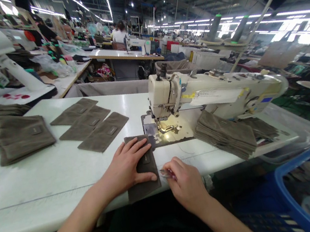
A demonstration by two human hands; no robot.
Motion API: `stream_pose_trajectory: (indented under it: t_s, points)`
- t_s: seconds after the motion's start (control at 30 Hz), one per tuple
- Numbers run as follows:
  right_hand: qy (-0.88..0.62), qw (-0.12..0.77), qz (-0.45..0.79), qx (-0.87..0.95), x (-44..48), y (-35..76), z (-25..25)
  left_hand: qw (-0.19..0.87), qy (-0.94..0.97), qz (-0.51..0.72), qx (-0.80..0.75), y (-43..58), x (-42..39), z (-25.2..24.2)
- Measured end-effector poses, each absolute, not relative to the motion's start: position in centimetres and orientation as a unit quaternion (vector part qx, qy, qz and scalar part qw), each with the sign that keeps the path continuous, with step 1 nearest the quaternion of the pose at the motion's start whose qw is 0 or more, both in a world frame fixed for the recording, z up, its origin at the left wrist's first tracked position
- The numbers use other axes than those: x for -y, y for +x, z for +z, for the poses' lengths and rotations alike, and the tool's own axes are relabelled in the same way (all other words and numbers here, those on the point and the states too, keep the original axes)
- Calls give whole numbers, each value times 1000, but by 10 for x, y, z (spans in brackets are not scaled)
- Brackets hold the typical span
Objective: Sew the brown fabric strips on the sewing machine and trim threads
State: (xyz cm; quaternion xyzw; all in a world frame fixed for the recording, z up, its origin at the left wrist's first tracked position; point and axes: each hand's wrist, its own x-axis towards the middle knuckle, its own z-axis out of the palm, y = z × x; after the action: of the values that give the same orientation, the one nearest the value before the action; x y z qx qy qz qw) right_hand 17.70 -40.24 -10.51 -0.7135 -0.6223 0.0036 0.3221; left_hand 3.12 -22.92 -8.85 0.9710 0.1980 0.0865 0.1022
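Note:
My left hand (129, 164) lies flat with spread fingers on a dark olive-brown fabric piece (144, 190), which bears a small label patch (145, 158). That piece rests at the table's front edge, just left of the sewing machine's needle plate. To its right, my right hand (184, 180) is closed around a small pair of thread snips (166, 173), whose tips point toward the fabric's edge. Behind the hands stands the white sewing machine (163, 94), its lamp lighting the presser foot (164, 126). No fabric shows under the foot.
Three labelled fabric pieces (93, 123) overlap on the table (49, 182), left of the machine. Farther left is a folded stack (22, 137). Another stack (225, 133) lies under the machine's arm at right. A blue plastic basket (280, 182) stands at the lower right.

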Motion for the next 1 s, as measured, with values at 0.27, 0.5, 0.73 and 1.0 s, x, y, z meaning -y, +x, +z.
stream_pose_trajectory:
  t_s: [0.27,0.5,0.73,1.0]
  points:
    - [-743,404,63,529,394,187,-103,93,943,182,-263,43,215,-80]
    - [-730,457,138,489,366,187,-98,243,924,126,-267,69,179,-61]
    - [-626,573,386,362,352,189,-80,527,803,119,-252,62,176,-41]
    - [-574,601,475,289,354,191,-72,637,707,128,-280,54,177,-45]
